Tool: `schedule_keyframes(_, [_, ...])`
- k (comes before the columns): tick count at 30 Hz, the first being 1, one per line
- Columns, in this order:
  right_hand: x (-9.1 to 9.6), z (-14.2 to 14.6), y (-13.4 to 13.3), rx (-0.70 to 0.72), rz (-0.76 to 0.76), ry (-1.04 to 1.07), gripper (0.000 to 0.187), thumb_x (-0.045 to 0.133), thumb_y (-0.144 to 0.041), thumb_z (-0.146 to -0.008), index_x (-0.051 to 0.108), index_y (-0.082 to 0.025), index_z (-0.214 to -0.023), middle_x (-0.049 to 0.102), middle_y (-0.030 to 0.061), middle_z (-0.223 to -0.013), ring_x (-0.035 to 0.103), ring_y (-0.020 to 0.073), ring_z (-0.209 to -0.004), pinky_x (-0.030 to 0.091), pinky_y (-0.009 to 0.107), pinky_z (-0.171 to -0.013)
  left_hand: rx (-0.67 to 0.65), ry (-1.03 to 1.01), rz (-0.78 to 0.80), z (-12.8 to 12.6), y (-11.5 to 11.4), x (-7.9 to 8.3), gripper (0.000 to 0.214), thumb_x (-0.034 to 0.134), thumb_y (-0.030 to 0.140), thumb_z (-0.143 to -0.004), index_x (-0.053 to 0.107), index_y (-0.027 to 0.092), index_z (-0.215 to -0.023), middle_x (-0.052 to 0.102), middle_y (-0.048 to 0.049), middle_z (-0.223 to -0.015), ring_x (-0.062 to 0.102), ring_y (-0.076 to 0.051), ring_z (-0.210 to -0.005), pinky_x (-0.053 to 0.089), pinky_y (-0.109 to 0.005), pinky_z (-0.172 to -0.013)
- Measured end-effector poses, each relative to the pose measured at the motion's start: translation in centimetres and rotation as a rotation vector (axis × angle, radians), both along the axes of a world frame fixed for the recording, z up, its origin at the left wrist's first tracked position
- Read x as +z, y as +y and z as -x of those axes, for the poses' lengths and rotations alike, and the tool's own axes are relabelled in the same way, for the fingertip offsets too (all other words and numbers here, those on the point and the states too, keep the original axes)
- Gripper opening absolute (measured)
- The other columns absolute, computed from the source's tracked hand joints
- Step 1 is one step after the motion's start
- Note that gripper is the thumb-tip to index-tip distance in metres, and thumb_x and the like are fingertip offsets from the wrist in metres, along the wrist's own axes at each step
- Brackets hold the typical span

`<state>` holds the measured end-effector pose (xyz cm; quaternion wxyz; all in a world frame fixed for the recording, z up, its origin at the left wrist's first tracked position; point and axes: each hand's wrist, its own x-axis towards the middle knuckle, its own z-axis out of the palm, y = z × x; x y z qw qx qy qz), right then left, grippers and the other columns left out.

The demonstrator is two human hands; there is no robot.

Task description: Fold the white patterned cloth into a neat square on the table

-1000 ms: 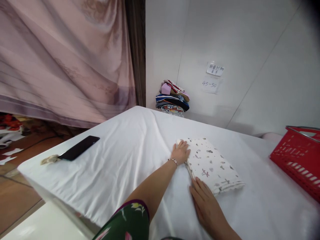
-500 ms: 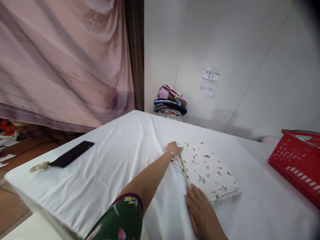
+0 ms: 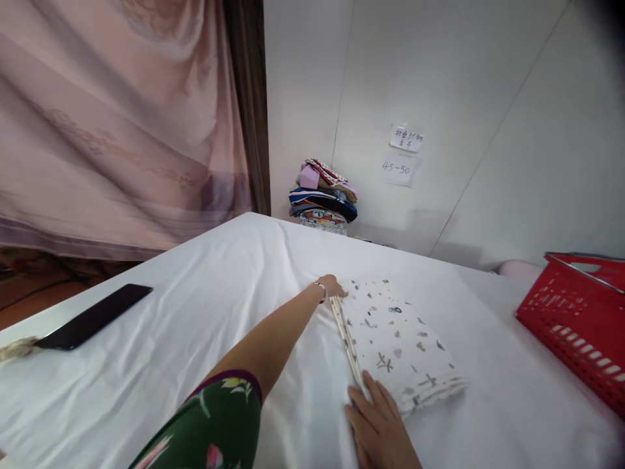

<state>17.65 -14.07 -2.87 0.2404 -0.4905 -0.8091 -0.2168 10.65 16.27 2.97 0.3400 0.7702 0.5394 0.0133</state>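
Note:
A folded white cloth printed with small grey and brown figures lies on the white-covered table. Its layered folded edge faces left, and the near right end looks slightly ruffled. At the far left corner, my left hand, with a bracelet on its wrist, grips the cloth; some of its fingertips are hidden. My right hand is closed on the near left corner, with fingers over the top and the thumb side out of sight beneath. Between the two hands the folded edge runs straight.
A red plastic basket with a metal handle stands at the right. On the left lies a dark flat phone-like object with a pale tassel. A stack of folded fabrics rises beyond the table by the wall. A pink curtain hangs at the left.
The view has shifted slightly, so everything sits a little further left. Both hands remain at the same corners of the cloth, which looks unchanged.

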Motion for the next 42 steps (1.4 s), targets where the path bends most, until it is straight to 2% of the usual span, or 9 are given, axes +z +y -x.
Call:
schedule_keyframes(3, [-0.2,-0.2,0.0,0.027,0.004,0.014,0.025,0.049,-0.012,-0.072,0.060,-0.021,-0.093,0.064,0.0044,-0.108,0.028,0.0293,-0.130,0.041,0.042,-0.094,0.004,-0.063,-0.024,0.2,-0.6,0.2,0.045,0.072,0.037,-0.051,0.060,0.015,-0.089,0.061,-0.0124,-0.106,0.057,-0.028,-0.099,0.046,-0.027,-0.071])
schedule_keyframes(7, [-0.1,-0.5,-0.4,0.032,0.094,-0.007,0.032,0.049,-0.011,-0.070,0.059,-0.021,-0.099,0.062,0.0054,-0.111,0.028,0.0311,-0.129,0.041,0.044,-0.093,0.051,-0.184,0.012,1.4,-1.4,0.8,0.039,0.066,0.037,-0.058,0.058,0.017,-0.090,0.064,-0.0079,-0.096,0.060,-0.022,-0.087,0.046,-0.024,-0.064])
schedule_keyframes(13, [1.0,0.1,-1.2,0.141,0.138,-0.015,0.033,0.051,-0.009,-0.070,0.060,-0.019,-0.099,0.065,0.0063,-0.104,0.032,0.0306,-0.127,0.041,0.045,-0.095,0.185,-0.373,0.092,8.0,-3.4,1.4,0.029,0.062,0.039,-0.062,0.054,0.019,-0.081,0.064,-0.0035,-0.086,0.061,-0.018,-0.079,0.045,-0.021,-0.054])
schedule_keyframes(18, [2.9,0.6,-1.2,0.283,0.187,0.009,0.029,0.051,-0.010,-0.072,0.061,-0.021,-0.097,0.068,0.0032,-0.098,0.041,0.0243,-0.122,0.040,0.039,-0.098,0.289,-0.442,0.190,13.4,-6.2,1.2,0.033,0.066,0.041,-0.059,0.054,0.016,-0.077,0.064,-0.0045,-0.079,0.061,-0.019,-0.076,0.046,-0.021,-0.053])
schedule_keyframes(23, [6.0,-1.0,0.2,0.286,0.360,0.099,0.038,0.048,-0.015,-0.080,0.055,-0.025,-0.117,0.063,0.0025,-0.113,0.051,0.0173,-0.114,0.043,0.032,-0.096,0.381,-0.544,0.180,14.1,-7.4,0.4,0.044,0.070,0.046,-0.055,0.056,0.015,-0.083,0.065,-0.0054,-0.084,0.060,-0.019,-0.078,0.045,-0.020,-0.053])
schedule_keyframes(29, [7.7,-5.7,7.9,-0.129,0.557,0.434,0.034,0.043,-0.032,-0.084,0.060,-0.023,-0.113,0.055,0.0053,-0.124,0.048,0.0226,-0.117,0.041,0.042,-0.097,0.406,-0.685,0.206,14.4,-7.6,0.1,0.054,0.063,0.055,-0.061,0.058,0.014,-0.096,0.064,-0.0075,-0.093,0.060,-0.020,-0.084,0.048,-0.023,-0.058])
schedule_keyframes(33, [7.4,-8.1,14.7,-0.435,0.763,0.609,0.044,0.049,-0.031,-0.079,0.054,-0.019,-0.121,0.045,0.0081,-0.134,0.040,0.0252,-0.123,0.032,0.039,-0.102,0.399,-0.760,0.266,15.0,-7.7,0.1,0.057,0.067,0.045,-0.061,0.055,0.012,-0.107,0.063,-0.0094,-0.098,0.060,-0.020,-0.085,0.050,-0.024,-0.062])
schedule_keyframes(38, [7.1,-8.4,20.9,-0.456,0.939,0.650,0.057,0.058,-0.042,-0.072,0.051,-0.017,-0.124,0.055,0.0120,-0.123,0.050,0.0266,-0.113,0.036,0.036,-0.096,0.404,-0.759,0.251,14.9,-7.7,-0.5,0.043,0.065,0.031,-0.065,0.057,0.012,-0.103,0.064,-0.0072,-0.094,0.060,-0.018,-0.082,0.048,-0.023,-0.063])
schedule_keyframes(42, [7.3,-7.9,24.8,-0.449,1.066,0.693,0.075,0.061,-0.052,-0.068,0.043,-0.015,-0.130,0.051,0.0156,-0.126,0.051,0.0269,-0.111,0.042,0.036,-0.088,0.418,-0.693,0.204,14.7,-7.6,-0.9,0.038,0.061,0.024,-0.067,0.057,0.014,-0.104,0.065,-0.0054,-0.092,0.060,-0.016,-0.078,0.046,-0.021,-0.062])
